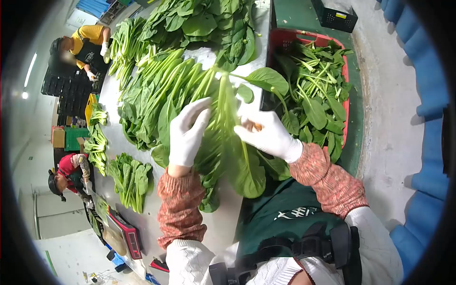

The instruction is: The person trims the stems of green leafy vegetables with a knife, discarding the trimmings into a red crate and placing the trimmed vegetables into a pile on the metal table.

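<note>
A bunch of leafy greens (221,102) with pale stems stands between my hands, partly blurred. My left hand (189,134), in a white glove, is at the bunch's left side with thumb and fingers apart. On the other side, my white-gloved right hand (268,135) has its fingers curled together near the stems. A small orange-brown spot shows between them; what it is cannot be made out. Just below those fingertips hangs a broad green leaf (251,176). More greens (161,90) lie in a heap on the metal table, beyond my left hand.
To the right, a red crate (346,85) holds loose leaves and stems. A black crate (336,16) stands behind it. Small bunches (130,178) and a red scale (124,232) are on the left. Two people (88,45) work across the table.
</note>
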Motion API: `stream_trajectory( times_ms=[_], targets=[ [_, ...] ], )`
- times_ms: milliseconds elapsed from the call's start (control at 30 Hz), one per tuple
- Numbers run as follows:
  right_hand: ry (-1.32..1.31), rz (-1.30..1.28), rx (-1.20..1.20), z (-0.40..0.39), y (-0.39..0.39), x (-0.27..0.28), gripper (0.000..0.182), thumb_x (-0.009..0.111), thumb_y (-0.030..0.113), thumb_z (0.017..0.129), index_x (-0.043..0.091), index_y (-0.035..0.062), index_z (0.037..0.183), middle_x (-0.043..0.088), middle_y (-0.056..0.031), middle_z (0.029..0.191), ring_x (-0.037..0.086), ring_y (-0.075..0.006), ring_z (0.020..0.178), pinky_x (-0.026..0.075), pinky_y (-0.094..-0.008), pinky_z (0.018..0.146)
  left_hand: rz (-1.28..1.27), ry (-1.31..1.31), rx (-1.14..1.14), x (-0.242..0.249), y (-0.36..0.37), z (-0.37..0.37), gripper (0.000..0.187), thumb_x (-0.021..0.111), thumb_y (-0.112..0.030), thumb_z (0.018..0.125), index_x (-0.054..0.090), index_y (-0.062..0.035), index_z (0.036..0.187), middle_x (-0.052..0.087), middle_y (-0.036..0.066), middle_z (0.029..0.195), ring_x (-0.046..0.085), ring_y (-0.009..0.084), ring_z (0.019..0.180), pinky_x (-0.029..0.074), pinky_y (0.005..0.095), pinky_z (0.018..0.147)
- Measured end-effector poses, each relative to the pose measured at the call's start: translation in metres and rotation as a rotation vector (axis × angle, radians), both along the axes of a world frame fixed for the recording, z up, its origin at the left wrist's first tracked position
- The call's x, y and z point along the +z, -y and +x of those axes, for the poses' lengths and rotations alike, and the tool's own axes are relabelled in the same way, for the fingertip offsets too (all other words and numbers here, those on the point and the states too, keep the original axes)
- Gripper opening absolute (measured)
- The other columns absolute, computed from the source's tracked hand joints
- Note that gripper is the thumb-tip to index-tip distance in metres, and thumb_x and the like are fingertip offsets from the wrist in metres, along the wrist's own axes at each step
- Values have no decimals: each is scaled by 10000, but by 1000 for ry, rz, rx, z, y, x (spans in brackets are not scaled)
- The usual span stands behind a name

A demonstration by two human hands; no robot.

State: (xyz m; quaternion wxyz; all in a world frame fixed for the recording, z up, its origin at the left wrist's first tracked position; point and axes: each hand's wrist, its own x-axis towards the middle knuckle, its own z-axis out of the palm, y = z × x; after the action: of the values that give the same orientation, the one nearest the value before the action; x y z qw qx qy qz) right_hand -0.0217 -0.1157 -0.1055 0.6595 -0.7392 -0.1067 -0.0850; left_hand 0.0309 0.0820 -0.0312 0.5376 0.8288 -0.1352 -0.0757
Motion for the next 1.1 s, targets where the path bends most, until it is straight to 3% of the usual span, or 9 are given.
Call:
stream_trajectory(
  times_ms=[100, 267, 400, 533, 700, 767, 900, 1033, 1100],
  targets=[
    [-55, 43, 130, -15, 11, 6, 164, 717, 109, 870, 620, -15, 823, 565, 6, 687, 465, -43, 646, 416, -255, 582, -407, -457, -267, 2, 25, 6, 362, 547, -194, 1007, 582, 52, 1270, 673, 93, 1122, 630, 143, 1009, 492, 291, 907],
    [-122, 291, 143, -26, 31, 5, 122, 608, 60, 945, 686, -21, 995, 662, 0, 788, 547, -41, 693, 447, -217, 635, -532, -604, -344, 11, 52, 6, 329, 585, -129, 973, 581, 40, 1255, 672, 117, 1131, 646, 185, 1047, 500, 317, 946],
    [-87, -35, -278, -19, 70, 5, 173, 542, 45, 974, 646, -31, 1090, 673, -25, 758, 578, -45, 666, 476, -237, 619, -174, -288, -162, 22, 82, -1, 287, 702, -49, 885, 623, 28, 1150, 688, 43, 982, 633, 90, 879, 507, 240, 788],
    [81, -373, -411, -20, 96, 30, 284, 644, 20, 843, 645, 72, 1122, 672, -155, 791, 678, -259, 664, 507, -327, 593, 43, 49, -211, 7, 106, -7, 253, 769, -37, 795, 660, 0, 1020, 628, 29, 896, 566, 77, 770, 485, 238, 729],
    [0, -203, -307, -4, 121, -4, 201, 588, 161, 949, 642, 8, 1067, 662, -63, 681, 592, -112, 591, 469, -291, 585, -290, -179, -257, 24, 117, -20, 228, 737, 20, 828, 641, 6, 1034, 620, 20, 957, 586, 75, 793, 490, 212, 703],
    [-351, -38, -305, -3, 137, -32, 269, 540, 247, 1003, 676, 17, 1037, 634, 8, 638, 524, -57, 543, 418, -259, 527, -382, -103, -279, 34, 109, -20, 251, 710, 55, 838, 624, 7, 1068, 632, 31, 972, 608, 81, 813, 504, 212, 708],
    [-414, 100, -396, -12, 145, -10, 277, 546, 274, 989, 677, 34, 1032, 672, 0, 674, 500, -56, 503, 406, -249, 481, -246, -8, -213, 60, 78, -15, 169, 593, -91, 919, 587, -21, 1072, 688, 106, 994, 656, 199, 838, 534, 352, 793],
    [-314, 90, -373, -6, 134, -1, 267, 565, 231, 984, 677, 5, 1071, 670, -8, 685, 556, -51, 595, 445, -228, 589, -923, 45, -126, 85, 29, -12, 201, 475, -148, 963, 497, -14, 1112, 505, 45, 891, 498, 160, 811, 421, 304, 818],
    [-361, 100, -274, -3, 115, 4, 276, 592, 231, 970, 674, -14, 1068, 670, -15, 723, 601, -60, 666, 470, -225, 645, -885, 173, -98, 103, -6, -22, 135, 477, -138, 976, 480, -19, 1038, 370, 19, 856, 385, 132, 776, 353, 286, 748]
  ],
)
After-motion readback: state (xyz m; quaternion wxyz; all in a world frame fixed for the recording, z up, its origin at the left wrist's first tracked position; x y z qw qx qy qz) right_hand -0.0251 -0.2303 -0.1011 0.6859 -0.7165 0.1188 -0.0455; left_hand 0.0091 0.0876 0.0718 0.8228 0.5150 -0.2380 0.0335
